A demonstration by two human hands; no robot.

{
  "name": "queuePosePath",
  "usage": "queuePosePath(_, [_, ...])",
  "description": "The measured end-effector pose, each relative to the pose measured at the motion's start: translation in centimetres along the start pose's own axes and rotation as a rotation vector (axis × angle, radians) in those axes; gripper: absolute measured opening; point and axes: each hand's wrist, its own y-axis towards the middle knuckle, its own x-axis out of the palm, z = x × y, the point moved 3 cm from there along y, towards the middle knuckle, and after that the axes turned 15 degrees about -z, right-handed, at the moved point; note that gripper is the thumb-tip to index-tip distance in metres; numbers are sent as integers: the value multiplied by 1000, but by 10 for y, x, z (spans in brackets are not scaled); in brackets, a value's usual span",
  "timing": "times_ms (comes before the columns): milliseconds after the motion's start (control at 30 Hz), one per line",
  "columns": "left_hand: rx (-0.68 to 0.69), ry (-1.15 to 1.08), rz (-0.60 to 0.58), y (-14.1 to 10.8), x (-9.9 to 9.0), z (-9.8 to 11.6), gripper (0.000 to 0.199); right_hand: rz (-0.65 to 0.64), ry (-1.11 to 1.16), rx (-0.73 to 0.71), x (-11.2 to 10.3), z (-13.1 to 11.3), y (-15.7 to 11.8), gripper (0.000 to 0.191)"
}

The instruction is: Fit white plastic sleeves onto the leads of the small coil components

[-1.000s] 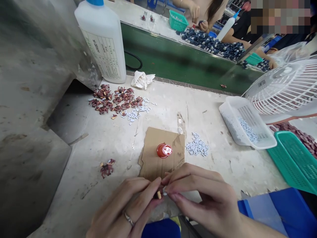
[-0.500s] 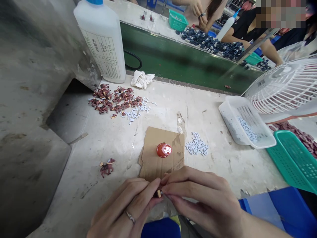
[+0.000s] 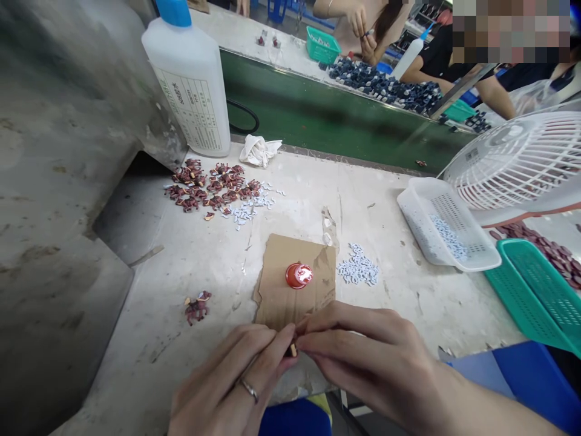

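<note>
Figurine [image 3: 293,350] (mostly hidden) between fingers [image 3: 275,353]

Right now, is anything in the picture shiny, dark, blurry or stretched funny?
Head view: a bright shine on the red cup; head view: deep shadow in the gap under the grey metal housing, which looks soft and smeary; head view: the fan seems stretched near the edge; head view: the piece between the hands is mostly hidden, too small to make out.
</note>
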Motion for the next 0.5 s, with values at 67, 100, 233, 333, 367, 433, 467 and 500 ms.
queuePosePath(67, [40, -49, 19, 2, 1, 0, 23, 0, -52, -5, 0, -1, -1, 34])
queuePosePath(100, [46, -77, 25, 2, 2, 0, 23, 8, -70, -10, 0, -2, -1, 32])
queuePosePath(233, [-13, -62, -2, 4, 0, -2, 28, 94, -6, -11, -1, 0, 1, 32])
queuePosePath(333, [20, 45, -23, 6, -4, 2, 21, 139, 125, 57, -3, 6, 3, 38])
queuePosePath(367, [19, 76, -11, 7, -5, 4, 19, 136, 164, 80, -4, 8, 4, 37])
queuePosePath(433, [-39, 144, 63, 7, -7, 4, 14, 120, 231, 104, -2, 10, 6, 30])
queuePosePath(467, [-76, 169, 105, 7, -7, 4, 13, 115, 254, 108, -1, 10, 7, 26])
queuePosePath(500, [-103, 186, 146, 6, -6, 4, 14, 108, 271, 108, 0, 10, 9, 22])
